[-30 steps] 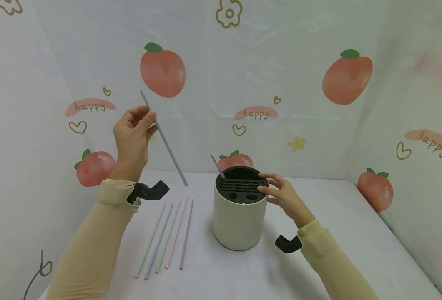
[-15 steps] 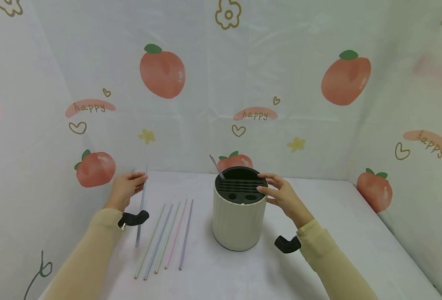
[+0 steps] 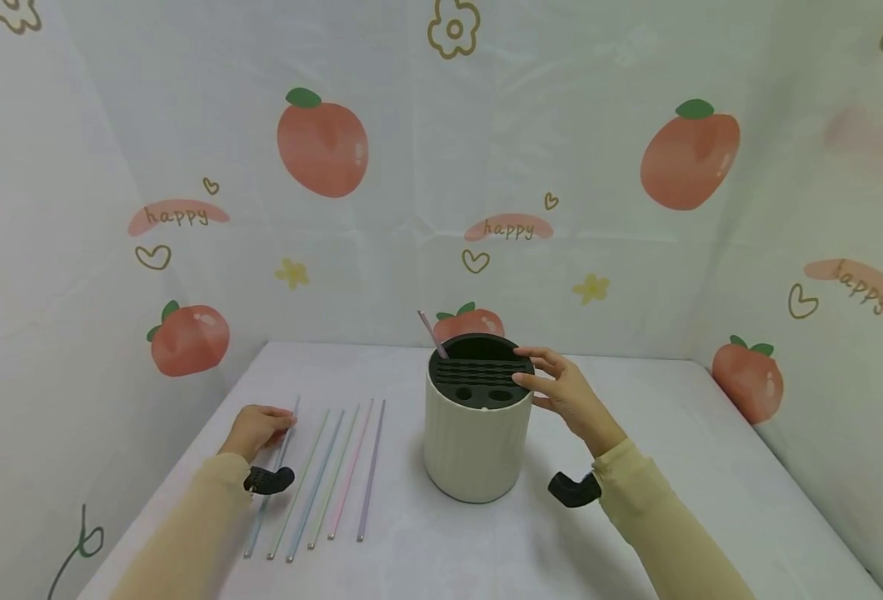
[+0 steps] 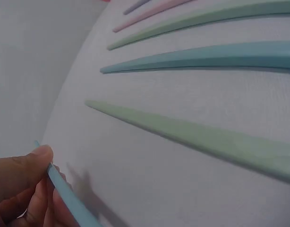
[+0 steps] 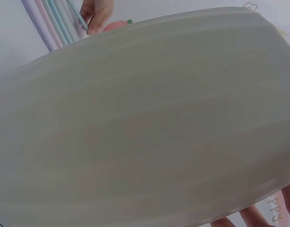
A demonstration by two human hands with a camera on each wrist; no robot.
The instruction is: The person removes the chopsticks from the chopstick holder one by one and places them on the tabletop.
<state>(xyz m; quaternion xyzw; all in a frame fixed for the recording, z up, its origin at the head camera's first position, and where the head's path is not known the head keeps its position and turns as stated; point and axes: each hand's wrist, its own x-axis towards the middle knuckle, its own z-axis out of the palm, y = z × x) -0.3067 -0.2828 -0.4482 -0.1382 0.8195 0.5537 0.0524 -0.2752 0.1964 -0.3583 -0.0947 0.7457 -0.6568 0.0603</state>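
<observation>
Pinched in the left hand [image 3: 261,427], a blue stick [image 4: 73,201] parallels five others [image 4: 230,56] near the table's [image 3: 449,550] left edge, seemingly for neatness; the right hand [image 3: 563,393] rests spread on the holder's [image 3: 479,458] rim, probably steadying it.

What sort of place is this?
Looks like a small tabletop recording booth, probably staged: a white table, a fruit-and-"happy" printed backdrop behind and along the sides, and a black device on each wrist.

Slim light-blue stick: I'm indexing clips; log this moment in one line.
left hand: pinches light-blue stick | right hand: touches cream cylindrical holder
</observation>
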